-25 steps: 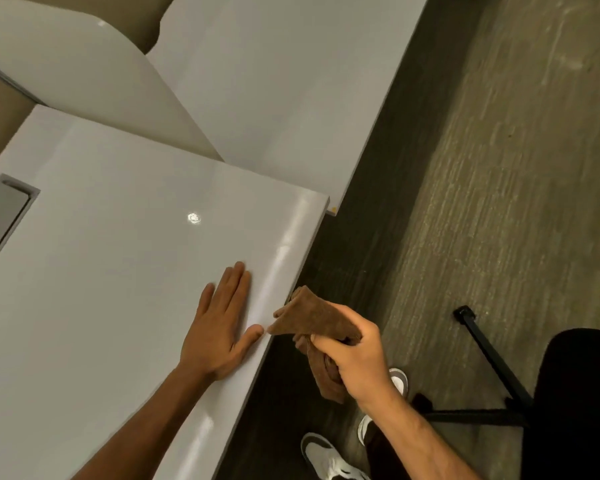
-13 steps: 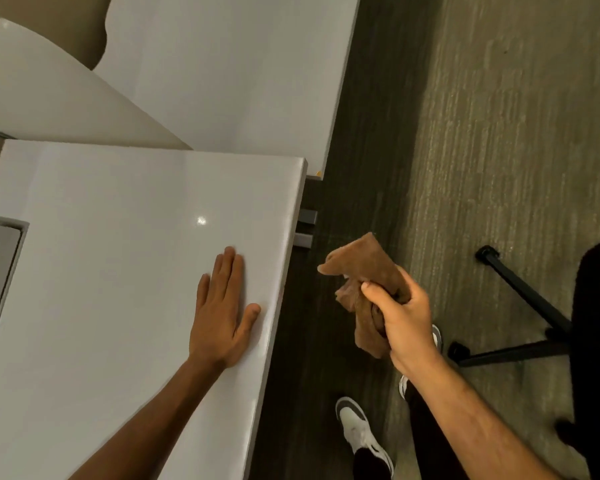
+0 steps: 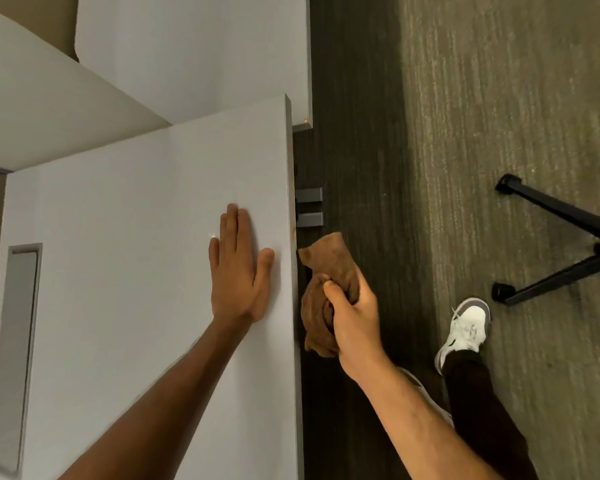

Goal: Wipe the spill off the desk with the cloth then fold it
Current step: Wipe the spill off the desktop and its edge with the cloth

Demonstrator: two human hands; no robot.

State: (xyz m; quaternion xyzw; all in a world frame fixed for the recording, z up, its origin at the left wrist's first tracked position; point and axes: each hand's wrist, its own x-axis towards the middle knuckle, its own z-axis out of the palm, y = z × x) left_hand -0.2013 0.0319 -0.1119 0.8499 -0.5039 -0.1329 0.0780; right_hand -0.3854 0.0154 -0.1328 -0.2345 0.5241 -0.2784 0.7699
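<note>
Standing at the desk's right edge, person is planting a white shoe [image 3: 466, 332] on the carpet [image 3: 499, 116] at 4 o'clock, dark trouser leg [image 3: 482, 410] running down from it. Black chair base [image 3: 561, 251] is spreading its legs at 3 o'clock, well apart from the hands. Two grey brackets [image 3: 309, 206] are sticking out under the desk edge just above the cloth; nothing is blocking either hand.

Right hand [image 3: 352, 320] is gripping the cloth [image 3: 326, 292] off the desk, just beside its right edge, fingers curled tight and thumb pressing into the bundle. Cloth is brown, bunched, one corner poking up toward 12 o'clock, a lobe hanging below the fist.

Left hand [image 3: 238, 271] is lying flat on the white desk [image 3: 118, 271] near the edge, fingers together, thumb splayed toward the rim. Grey slot [image 3: 14, 355] is sitting at 9 o'clock. No spill is showing on the desk.

Compared with half a second ago, cloth hand is sitting closer to the desk edge; left hand is unchanged.
</note>
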